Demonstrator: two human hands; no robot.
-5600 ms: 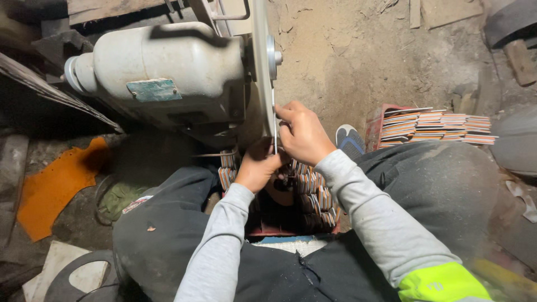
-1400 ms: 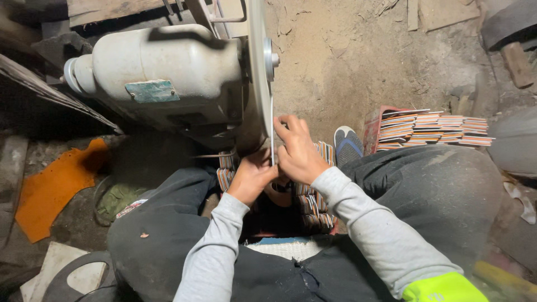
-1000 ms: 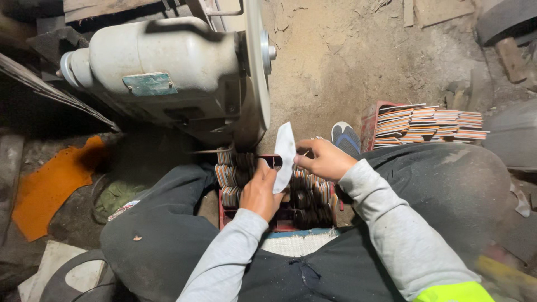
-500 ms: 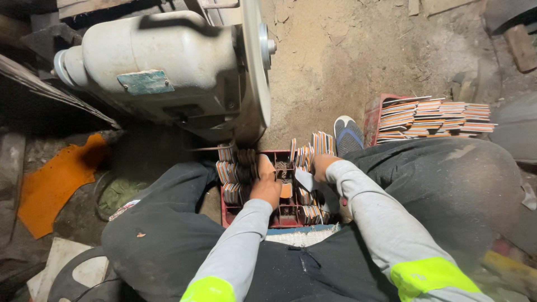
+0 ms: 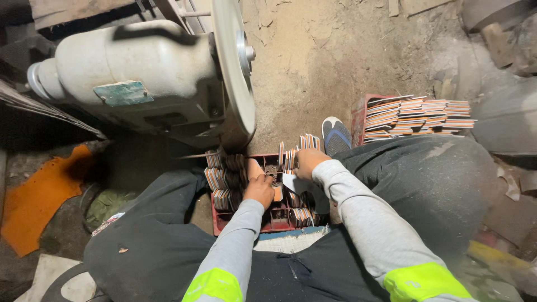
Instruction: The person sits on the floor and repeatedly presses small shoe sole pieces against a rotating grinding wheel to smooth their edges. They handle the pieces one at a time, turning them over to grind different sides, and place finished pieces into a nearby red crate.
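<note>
Flat piece: a small pale, flat piece (image 5: pixel 291 182), thin and stiff-looking, sits low over the red plastic crate (image 5: pixel 268 223) between the person's knees, at the fingertips of the right hand (image 5: pixel 309 162).
Right hand: curled down over the crate, fingers closed lightly on the pale piece's upper edge; how firm the grip is cannot be told.
Left hand: the left hand (image 5: pixel 258 189) is bent into the crate's middle with fingers folded among the stacked pieces; whether it grips one is hidden.
Change from earlier: some seconds ago both hands were raised at the rim of the round grey grinding disc (image 5: pixel 235 67), pressing a piece against it; a second ago the right hand lifted the pale piece clear of the disc; now both hands are down in the crate and nothing touches the disc.
Crate contents: upright bundles of thin, striped, multicoloured flat pieces (image 5: pixel 222 178), packed on edge, their layered edges showing.
Machine: a bulky, dusty grey metal motor housing (image 5: pixel 134 78), rounded, with the disc at its right end.
Second stack: more striped flat pieces in neat piles in a second red crate (image 5: pixel 417 114), well apart to the right, beyond a blue-and-white shoe (image 5: pixel 335 134).
Floor: sawdust-covered ground (image 5: pixel 324 56), powdery and tan.
</note>
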